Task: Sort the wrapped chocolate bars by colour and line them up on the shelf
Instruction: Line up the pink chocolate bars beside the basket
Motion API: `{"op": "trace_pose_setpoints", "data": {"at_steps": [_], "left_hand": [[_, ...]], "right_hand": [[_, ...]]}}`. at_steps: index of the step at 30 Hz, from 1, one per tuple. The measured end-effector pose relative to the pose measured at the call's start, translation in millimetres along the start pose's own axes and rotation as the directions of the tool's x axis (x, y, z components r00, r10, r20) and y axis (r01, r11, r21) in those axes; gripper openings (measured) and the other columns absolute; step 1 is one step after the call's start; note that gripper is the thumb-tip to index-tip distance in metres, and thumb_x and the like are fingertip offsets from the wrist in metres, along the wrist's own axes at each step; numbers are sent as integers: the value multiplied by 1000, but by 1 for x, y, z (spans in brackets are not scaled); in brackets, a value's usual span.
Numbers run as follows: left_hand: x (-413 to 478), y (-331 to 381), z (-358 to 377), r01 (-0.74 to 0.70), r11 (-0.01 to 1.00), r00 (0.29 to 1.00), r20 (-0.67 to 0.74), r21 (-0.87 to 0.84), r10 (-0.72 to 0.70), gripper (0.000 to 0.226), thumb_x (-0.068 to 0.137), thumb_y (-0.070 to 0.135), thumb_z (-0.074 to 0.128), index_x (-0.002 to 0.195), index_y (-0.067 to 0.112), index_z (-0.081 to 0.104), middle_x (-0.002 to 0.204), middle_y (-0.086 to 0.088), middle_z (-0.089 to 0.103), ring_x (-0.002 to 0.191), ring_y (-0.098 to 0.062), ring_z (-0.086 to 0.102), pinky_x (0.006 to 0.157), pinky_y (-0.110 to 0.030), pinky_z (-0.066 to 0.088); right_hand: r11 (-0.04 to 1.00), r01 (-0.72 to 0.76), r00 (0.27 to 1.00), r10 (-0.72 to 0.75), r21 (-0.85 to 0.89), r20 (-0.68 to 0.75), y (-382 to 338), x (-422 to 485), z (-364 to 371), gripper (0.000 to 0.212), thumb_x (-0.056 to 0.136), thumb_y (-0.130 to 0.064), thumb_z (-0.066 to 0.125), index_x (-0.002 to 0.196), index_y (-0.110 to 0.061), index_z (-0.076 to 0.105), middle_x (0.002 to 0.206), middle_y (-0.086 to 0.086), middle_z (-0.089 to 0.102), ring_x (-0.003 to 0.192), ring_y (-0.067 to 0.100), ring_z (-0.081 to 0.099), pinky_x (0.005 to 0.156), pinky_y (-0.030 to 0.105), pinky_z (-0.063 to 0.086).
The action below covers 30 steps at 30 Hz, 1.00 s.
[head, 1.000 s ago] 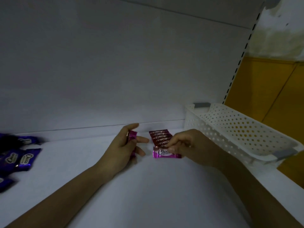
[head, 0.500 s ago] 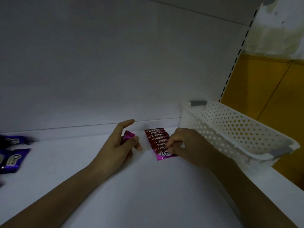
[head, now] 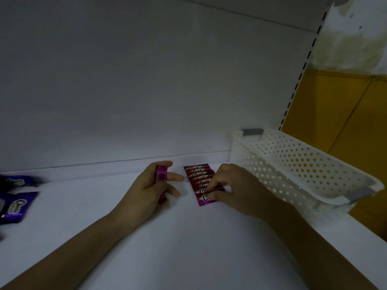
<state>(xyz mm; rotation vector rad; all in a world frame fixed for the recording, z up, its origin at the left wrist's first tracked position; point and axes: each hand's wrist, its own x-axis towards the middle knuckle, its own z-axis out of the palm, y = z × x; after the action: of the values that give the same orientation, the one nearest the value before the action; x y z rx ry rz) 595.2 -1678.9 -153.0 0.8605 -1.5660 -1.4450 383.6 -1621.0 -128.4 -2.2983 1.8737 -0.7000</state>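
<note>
Bars (head: 198, 177) lie overlapped in a pink row on the shelf (head: 188, 248), likely light, flat and slick, best pinched by an edge. Right grip (head: 236, 191) pinches the front bar (head: 202, 203); left grip (head: 150, 189) holds spares (head: 161, 176), perhaps several.

Pink bar (head: 202, 201) — now flush against the row's (head: 196, 174) front end

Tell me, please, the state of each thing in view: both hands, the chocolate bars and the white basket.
left hand: grips the held pink bars, which stand on edge.
right hand: pinches the front pink bar, flat on the shelf.
pink row: lined up, overlapping, running front to back.
purple bars: loose at far left, not lined up.
basket: upright at right; contents unseen.
</note>
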Motion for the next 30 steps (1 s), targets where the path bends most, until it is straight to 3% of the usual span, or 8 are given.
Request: {"op": "trace_pose_setpoints", "data": {"at_steps": [6,12,15,19,22,25,27,30], "left_hand": [[-1,1,-1,6,994,999,34,-112,-2,29,100,4,39,110,16,64,106,-2,71,90,-18,71,62,-25,57],[3,1,-2,43,979,999,6,-201,-42,23,102,17,38,107,16,61,103,1,74,96,-15,70,73,-31,59],[7,-1,-1,57,962,998,-6,-268,-60,18,102,19,37,101,14,55,103,2,74,99,-17,70,81,-31,52],[6,-2,-1,26,947,999,34,-321,-16,14,100,21,38,101,13,50,111,1,72,108,-10,65,87,-26,51],[5,-2,1,33,934,995,95,-355,1,24,92,33,44,104,14,51,116,-2,70,112,-17,64,95,-36,49],[3,-2,2,-34,975,995,86,-220,54,34,89,38,42,108,15,58,112,2,71,106,-14,66,87,-27,54],[4,-1,0,-77,991,996,35,-114,82,36,97,36,37,111,14,62,109,3,72,103,-13,67,85,-26,54],[5,-1,-3,-49,988,997,-66,-148,39,37,99,35,37,102,14,67,92,2,73,85,-12,69,72,-23,54]], "right_hand": [[1000,-2,1000,2,-19,4,3,1,0,12,82,-27,72,92,-21,74,92,-5,59,86,10,54,77,22,42],[1000,12,999,-12,-22,-32,4,2,2,13,84,-27,69,94,-19,73,92,-5,61,84,6,52,76,18,41],[994,39,987,-22,100,-158,-10,2,9,17,88,-31,63,87,-16,72,80,-2,63,73,8,56,68,23,45],[949,41,980,23,313,-198,-45,6,30,43,84,-56,54,78,-16,71,63,-14,53,63,5,51,61,16,36],[888,32,981,61,459,-186,-56,10,42,14,84,-29,69,76,-18,74,59,-19,55,60,1,51,58,11,34],[793,-12,977,140,609,-163,-55,10,41,15,83,-9,69,71,-16,71,59,-15,60,56,0,53,58,13,38],[755,-33,963,200,655,-182,-53,11,34,18,84,-12,68,68,-20,69,56,-7,60,52,3,51,55,19,40],[739,-40,948,241,673,-208,-51,12,27,18,85,-15,67,69,-23,68,62,13,63,54,21,54,52,26,42]]}}
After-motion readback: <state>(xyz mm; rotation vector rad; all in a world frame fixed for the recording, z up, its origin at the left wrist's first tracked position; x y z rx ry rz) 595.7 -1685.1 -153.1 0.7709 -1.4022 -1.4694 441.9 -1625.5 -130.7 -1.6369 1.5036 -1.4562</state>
